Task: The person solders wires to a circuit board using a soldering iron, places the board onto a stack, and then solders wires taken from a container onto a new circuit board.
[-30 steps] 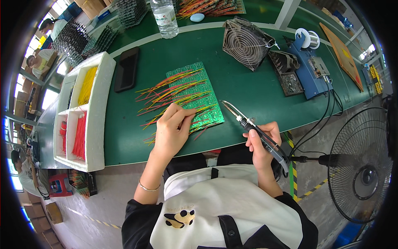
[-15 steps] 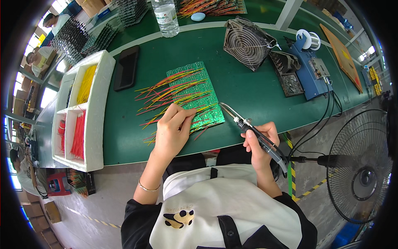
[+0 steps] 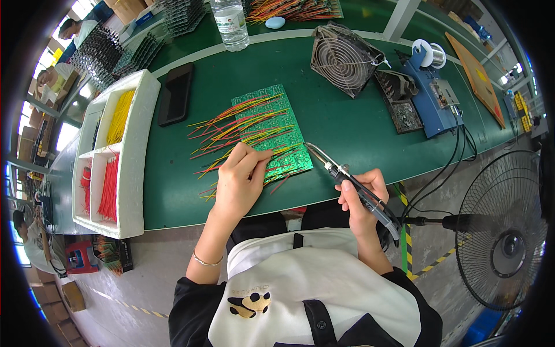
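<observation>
Mostly beyond hands (image 3: 238, 176) (image 3: 361, 202): circuit board (image 3: 277, 124) (green).

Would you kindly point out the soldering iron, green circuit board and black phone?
Soldering iron (image 3: 339, 175), head view: front of its dark grip.
Green circuit board (image 3: 279, 123), head view: bare strip near its middle.
Black phone (image 3: 176, 95), head view: middle of its dark face.
</observation>
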The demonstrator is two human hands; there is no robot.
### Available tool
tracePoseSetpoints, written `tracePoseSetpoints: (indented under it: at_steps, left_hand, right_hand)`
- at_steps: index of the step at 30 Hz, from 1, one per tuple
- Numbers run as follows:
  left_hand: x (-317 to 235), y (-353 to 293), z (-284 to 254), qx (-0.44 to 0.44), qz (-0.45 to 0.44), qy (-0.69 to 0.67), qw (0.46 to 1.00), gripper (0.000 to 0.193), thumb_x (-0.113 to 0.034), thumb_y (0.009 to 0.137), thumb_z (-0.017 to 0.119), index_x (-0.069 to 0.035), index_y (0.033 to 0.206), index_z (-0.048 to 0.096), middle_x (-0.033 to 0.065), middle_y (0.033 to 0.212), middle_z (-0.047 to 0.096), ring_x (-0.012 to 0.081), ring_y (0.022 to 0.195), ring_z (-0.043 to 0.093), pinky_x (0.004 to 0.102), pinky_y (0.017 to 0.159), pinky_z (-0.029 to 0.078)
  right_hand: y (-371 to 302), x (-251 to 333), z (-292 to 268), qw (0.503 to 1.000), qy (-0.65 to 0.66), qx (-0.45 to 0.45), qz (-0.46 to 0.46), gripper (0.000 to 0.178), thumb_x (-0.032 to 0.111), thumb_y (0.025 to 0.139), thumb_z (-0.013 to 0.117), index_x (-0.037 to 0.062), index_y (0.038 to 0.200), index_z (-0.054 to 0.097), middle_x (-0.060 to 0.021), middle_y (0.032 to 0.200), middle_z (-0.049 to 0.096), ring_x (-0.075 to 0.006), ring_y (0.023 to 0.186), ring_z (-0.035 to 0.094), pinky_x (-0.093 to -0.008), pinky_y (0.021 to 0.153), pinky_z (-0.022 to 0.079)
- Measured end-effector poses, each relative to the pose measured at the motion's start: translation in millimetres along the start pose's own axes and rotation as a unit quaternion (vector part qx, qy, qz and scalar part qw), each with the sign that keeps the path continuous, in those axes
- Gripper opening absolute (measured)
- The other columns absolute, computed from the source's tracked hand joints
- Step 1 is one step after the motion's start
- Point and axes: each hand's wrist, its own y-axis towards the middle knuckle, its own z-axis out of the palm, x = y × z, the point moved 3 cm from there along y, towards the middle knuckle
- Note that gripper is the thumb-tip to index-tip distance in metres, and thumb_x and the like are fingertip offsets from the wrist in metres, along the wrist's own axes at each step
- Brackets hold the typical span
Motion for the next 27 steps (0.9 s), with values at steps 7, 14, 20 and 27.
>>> tracePoseSetpoints:
  at_steps: [7,14,20,27]
  left_hand:
    - [-0.3,0.7,0.3,0.004,-0.003,0.000,1.000,0.013,0.007,0.074,0.061,0.000,0.084,0.065,0.0070,0.070,0.049,0.0157,0.052,0.047,0.0274,0.046,0.039]
    - [-0.1,0.5,-0.8,0.005,-0.001,0.001,1.000,0.013,0.008,0.074,0.061,0.000,0.084,0.064,0.0072,0.070,0.049,0.0159,0.053,0.048,0.0273,0.047,0.039]
    - [0.3,0.4,-0.1,0.004,-0.001,-0.002,1.000,0.013,0.008,0.074,0.061,0.000,0.083,0.064,0.0071,0.070,0.049,0.0159,0.053,0.048,0.0273,0.046,0.039]
    - [0.0,0.5,-0.5,0.006,-0.002,-0.003,1.000,0.013,0.008,0.074,0.061,0.000,0.084,0.064,0.0071,0.069,0.048,0.0160,0.052,0.047,0.0277,0.046,0.038]
  right_hand:
    - [0.5,-0.8,0.8,1.000,0.010,-0.001,-0.016,0.018,0.005,0.081,0.061,0.0012,0.081,0.044,-0.0067,0.066,0.059,-0.0051,0.051,0.052,-0.0172,0.044,0.038]
    - [-0.1,1.0,0.8,1.000,-0.007,-0.002,-0.013,0.017,0.004,0.081,0.061,0.0010,0.081,0.044,-0.0057,0.060,0.057,-0.0044,0.050,0.051,-0.0174,0.044,0.036]
    - [-0.7,0.3,0.1,1.000,-0.012,0.000,-0.017,0.017,0.004,0.080,0.061,0.0005,0.081,0.045,-0.0062,0.061,0.057,-0.0045,0.051,0.051,-0.0173,0.044,0.036]
    - [1.6,0.7,-1.7,0.998,0.036,-0.047,-0.014,0.017,0.008,0.081,0.058,0.0017,0.080,0.042,-0.0051,0.053,0.051,-0.0058,0.041,0.043,-0.0255,0.059,0.052]
